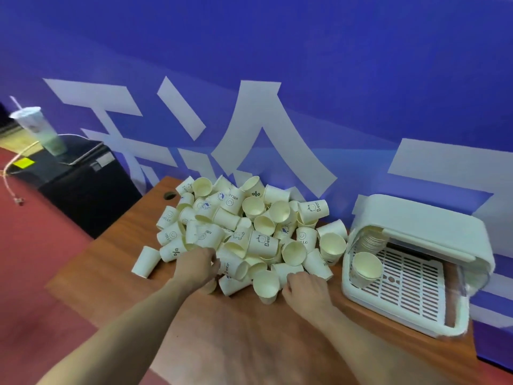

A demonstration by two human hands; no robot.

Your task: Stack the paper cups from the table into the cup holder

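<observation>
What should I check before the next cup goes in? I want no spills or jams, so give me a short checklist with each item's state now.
1. Cup holder lid open: ok.
2. Nested stack inside free to take more: ok.
3. Left hand grips a cup: cannot tell, fingers are buried in the pile.
4. Right hand grips a cup: cannot tell, fingers hidden.
5. Path from pile to holder unobstructed: ok.
6. Stray cup safe from the table edge: ok.

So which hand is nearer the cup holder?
Right. The right hand is at the pile's near edge, just left of the cup holder; the left hand is farther left.
</observation>
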